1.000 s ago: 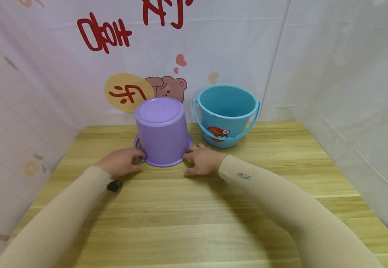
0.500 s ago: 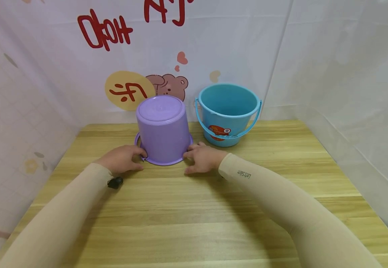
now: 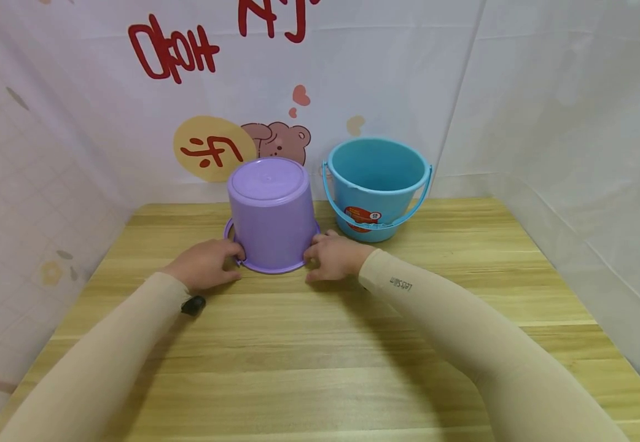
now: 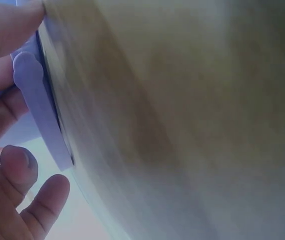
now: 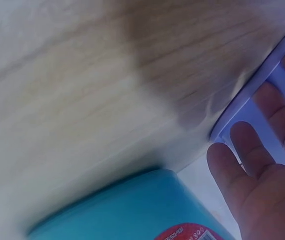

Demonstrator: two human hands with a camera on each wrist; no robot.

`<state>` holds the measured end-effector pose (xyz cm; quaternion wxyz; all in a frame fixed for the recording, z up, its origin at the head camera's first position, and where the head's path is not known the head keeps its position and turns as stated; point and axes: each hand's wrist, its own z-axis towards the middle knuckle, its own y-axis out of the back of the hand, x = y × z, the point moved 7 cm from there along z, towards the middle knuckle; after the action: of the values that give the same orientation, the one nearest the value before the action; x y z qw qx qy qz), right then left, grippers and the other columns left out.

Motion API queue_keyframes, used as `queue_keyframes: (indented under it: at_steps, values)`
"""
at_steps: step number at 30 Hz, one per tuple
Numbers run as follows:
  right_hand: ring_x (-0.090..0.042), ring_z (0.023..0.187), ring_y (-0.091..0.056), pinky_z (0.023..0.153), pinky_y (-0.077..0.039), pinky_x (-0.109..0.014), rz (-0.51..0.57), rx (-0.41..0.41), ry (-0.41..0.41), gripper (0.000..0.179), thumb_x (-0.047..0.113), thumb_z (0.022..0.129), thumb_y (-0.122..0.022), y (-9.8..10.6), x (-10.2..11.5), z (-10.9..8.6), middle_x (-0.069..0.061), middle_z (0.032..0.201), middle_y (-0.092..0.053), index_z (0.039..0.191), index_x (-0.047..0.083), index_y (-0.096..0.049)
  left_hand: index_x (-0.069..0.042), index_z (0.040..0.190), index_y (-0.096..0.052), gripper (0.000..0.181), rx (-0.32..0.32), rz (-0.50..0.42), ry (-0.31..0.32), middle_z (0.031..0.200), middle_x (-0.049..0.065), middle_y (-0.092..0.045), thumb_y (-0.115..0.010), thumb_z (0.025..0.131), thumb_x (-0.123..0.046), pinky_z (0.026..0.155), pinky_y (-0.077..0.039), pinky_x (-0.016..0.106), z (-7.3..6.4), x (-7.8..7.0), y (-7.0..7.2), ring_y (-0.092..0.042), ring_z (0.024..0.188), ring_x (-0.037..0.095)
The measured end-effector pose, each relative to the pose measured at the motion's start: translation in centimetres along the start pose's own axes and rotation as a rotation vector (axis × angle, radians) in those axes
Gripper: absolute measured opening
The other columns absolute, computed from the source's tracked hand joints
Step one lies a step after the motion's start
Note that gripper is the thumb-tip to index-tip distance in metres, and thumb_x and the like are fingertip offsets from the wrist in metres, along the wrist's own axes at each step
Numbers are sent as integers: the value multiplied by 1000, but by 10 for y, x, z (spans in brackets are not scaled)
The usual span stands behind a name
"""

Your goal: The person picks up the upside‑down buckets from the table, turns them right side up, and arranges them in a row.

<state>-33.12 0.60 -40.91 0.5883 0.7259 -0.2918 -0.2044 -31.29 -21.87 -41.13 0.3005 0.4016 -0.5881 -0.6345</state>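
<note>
A purple bucket [image 3: 271,221] stands upside down on the wooden table [image 3: 276,368], its base facing up and its rim on the tabletop. At its left side, my left hand [image 3: 206,264] touches the bucket low near the rim. In the left wrist view, its fingers [image 4: 5,112] reach behind the purple handle [image 4: 42,110], with some fingers spread apart. My right hand [image 3: 338,256] touches the opposite side near the rim. The right wrist view shows its fingers [image 5: 277,112] extended against the purple wall. Both thumbs lie toward the front in the head view.
Right of the purple bucket, a light blue bucket [image 3: 375,202] stands upright near the back, with its handle hanging in front and a red label [image 3: 362,218]. A printed white curtain [image 3: 397,73] rises behind the table, with more sheeting [image 3: 585,172] along the sides.
Over the last half second the purple bucket has shifted slightly to the right, with both hands staying against it. The blue bucket has not moved.
</note>
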Motion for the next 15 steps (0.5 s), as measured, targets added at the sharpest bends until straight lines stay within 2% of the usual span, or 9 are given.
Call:
queue_keyframes:
  at_steps: [8,15]
  values:
    - [-26,105,-41,90,-35,-37,7,13,-16,42,51,82,-61,3,-1,-2,0,116,-52,116,28,-63,-22,106,-59,32,-13,31,-5,105,-7,-60,-70,80,-38,83,-47,38,-1,-8,5,-59,93,14]
    - [-24,103,-41,91,-33,-37,35,-23,-13,40,49,81,-63,4,-3,-3,1,112,-53,115,28,-64,-24,102,-59,31,-54,20,11,100,-8,-62,-73,77,-38,78,-48,36,-1,-7,9,-60,85,13]
